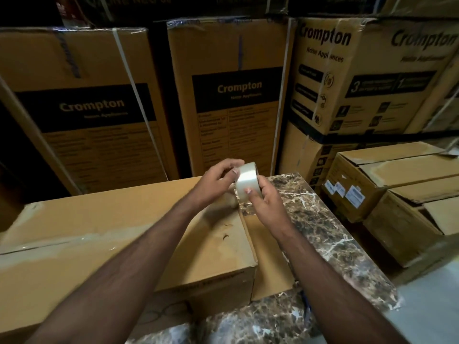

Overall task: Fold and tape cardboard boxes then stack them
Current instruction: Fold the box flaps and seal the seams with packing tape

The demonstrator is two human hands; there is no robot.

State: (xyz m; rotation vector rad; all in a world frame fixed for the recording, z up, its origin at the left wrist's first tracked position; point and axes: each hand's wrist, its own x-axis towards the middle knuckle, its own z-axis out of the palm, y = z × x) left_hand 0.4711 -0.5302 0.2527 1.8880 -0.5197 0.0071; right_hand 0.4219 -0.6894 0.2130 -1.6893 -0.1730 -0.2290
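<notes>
A roll of clear tape is held above the far right corner of a cardboard box, which lies on the marble counter. The roll's near rim is pinched by the right hand, its grip curled closed around it. At ten o'clock of the roll, its top edge is pinched by the left hand with curled fingers.

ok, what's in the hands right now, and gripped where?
A roll of clear packing tape. The right hand grips its outer band from below, thumb on the face; the left hand pinches at its upper rim. It is above the cardboard box.
</notes>
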